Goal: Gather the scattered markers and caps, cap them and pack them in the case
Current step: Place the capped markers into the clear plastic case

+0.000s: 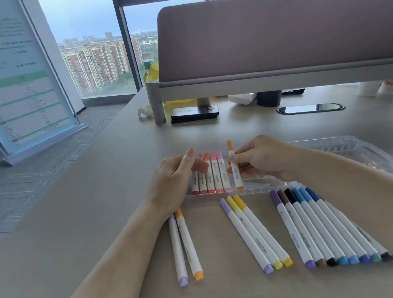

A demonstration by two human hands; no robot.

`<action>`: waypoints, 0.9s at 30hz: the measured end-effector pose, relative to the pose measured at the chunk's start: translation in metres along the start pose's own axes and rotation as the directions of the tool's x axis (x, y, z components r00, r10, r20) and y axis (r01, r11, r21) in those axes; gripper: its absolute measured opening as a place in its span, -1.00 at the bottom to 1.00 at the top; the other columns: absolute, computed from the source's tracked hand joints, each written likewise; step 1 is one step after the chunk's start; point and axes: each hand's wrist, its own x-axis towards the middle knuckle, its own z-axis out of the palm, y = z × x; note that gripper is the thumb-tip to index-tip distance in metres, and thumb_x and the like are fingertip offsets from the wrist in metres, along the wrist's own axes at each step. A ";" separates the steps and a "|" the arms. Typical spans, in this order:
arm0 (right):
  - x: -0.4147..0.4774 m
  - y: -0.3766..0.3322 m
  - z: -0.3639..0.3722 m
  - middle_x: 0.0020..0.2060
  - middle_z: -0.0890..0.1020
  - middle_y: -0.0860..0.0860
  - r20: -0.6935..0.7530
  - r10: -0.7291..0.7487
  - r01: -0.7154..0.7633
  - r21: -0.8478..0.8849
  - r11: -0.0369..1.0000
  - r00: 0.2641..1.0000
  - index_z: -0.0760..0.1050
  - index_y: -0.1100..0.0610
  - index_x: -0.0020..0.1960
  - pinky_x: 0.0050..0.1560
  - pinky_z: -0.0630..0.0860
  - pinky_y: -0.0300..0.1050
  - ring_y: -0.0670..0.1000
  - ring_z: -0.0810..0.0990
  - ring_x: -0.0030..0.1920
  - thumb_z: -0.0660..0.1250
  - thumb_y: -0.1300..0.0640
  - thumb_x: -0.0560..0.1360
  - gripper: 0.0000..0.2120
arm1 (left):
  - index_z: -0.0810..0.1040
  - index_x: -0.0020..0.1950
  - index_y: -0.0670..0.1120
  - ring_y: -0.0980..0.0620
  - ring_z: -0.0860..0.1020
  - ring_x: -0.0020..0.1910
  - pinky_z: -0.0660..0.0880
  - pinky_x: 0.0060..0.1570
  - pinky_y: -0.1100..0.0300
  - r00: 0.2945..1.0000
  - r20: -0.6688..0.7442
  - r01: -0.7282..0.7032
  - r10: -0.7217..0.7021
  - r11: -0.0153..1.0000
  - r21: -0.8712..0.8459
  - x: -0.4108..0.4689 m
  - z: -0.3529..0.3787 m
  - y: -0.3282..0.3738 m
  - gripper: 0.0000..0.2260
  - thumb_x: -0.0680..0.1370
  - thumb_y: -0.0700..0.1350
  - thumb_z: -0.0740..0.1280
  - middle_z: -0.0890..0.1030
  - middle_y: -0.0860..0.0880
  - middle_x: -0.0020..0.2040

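Beige desk (93, 216) beside window (99, 61); right hand (261, 158) tight around orange marker (237, 178), left hand (171, 178) relaxed.

Person at the desk, arms only noted. Left forearm (110, 260): bare along all of its visible length, slim, one small dark mole down near the elbow end. Right forearm (366, 189): bare likewise, a faint speck on its upper side. Left hand (174, 178): thumbnail trimmed short, plain. Right hand (261, 159): bare knuckles, slender fingers.
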 end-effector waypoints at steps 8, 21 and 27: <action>0.007 -0.003 -0.004 -0.21 0.77 0.06 -0.038 0.059 -0.063 -0.132 0.989 0.998 0.70 0.24 -0.01 0.22 0.64 0.08 0.01 0.71 -0.14 0.44 0.16 0.58 -0.86 | 0.75 -0.11 0.05 0.31 0.60 0.04 0.37 0.05 0.37 1.000 0.009 0.011 -0.011 1.000 -0.002 0.000 0.000 -0.001 -0.52 0.73 0.12 0.08 0.73 0.18 -0.04; 0.015 0.001 0.005 -0.19 0.76 0.16 -0.120 0.053 -0.055 -0.017 0.998 0.991 0.64 0.36 0.02 -0.19 0.69 -0.20 0.02 0.78 -0.19 0.52 0.25 0.49 -0.81 | 0.75 -0.09 0.06 0.25 0.61 0.07 0.41 0.08 0.31 1.000 0.010 -0.012 0.011 0.999 0.031 -0.002 0.000 0.001 -0.53 0.73 0.14 0.09 0.73 0.14 -0.01; 0.015 0.004 0.002 -0.30 0.76 -0.03 -0.135 -0.047 0.003 -0.307 0.952 0.990 0.70 0.17 -0.11 -0.20 0.64 -0.20 -0.06 0.74 -0.24 0.54 0.00 0.48 -0.78 | 0.75 -0.09 0.05 0.23 0.62 0.06 0.37 -0.05 0.54 1.000 0.002 -0.019 0.019 0.999 0.037 -0.003 0.000 0.002 -0.54 0.73 0.11 0.09 0.72 0.14 -0.01</action>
